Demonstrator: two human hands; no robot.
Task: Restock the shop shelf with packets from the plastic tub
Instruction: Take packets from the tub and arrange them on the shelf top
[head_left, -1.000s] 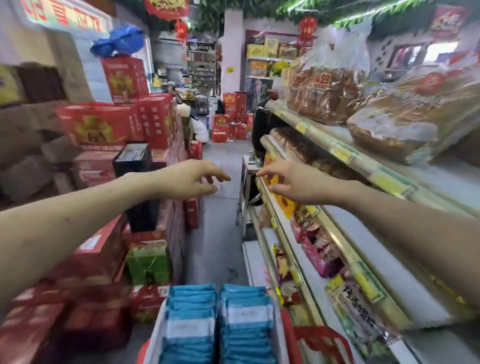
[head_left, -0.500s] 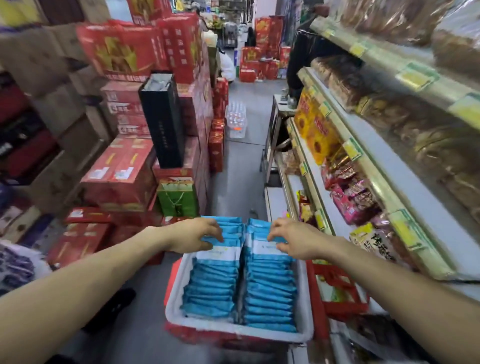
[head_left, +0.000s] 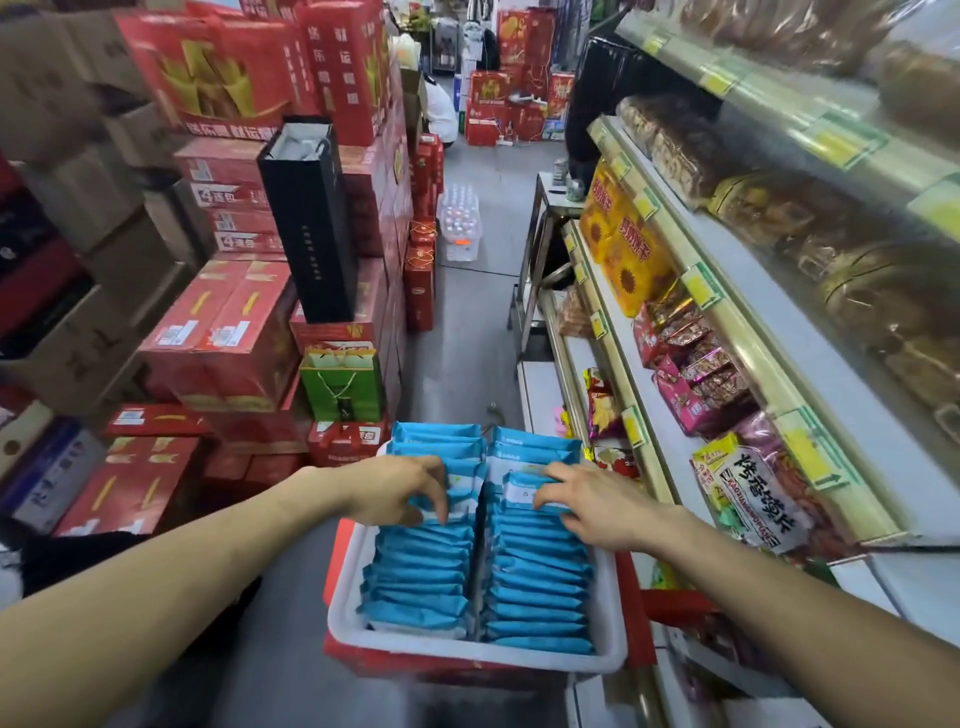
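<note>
Shelving (head_left: 831, 384) fills the right side in tiers, with bread and snack bags along it and bare white board at the near end of the middle tier. Stacks of red boxes (head_left: 223, 338) line the left side of the aisle, a tall black box (head_left: 311, 223) and a green gift bag (head_left: 340, 384) among them, and grey floor (head_left: 467, 322) runs between the two sides. The white plastic tub (head_left: 467, 656) sits low in the middle on something red, just beside the foot of the shelving. Blue packets (head_left: 415, 577) stand on edge inside it in two tight rows, filling it from front to back. Both arms reach down into the far half of the tub. The left hand (head_left: 395, 493) has its fingers curled down into the left row, pinching packets between fingertips and thumb. The right hand (head_left: 587, 504) is curled the same way over the right row, its fingertips hooked on the top edges of the packets there, one of them showing a white label.
</note>
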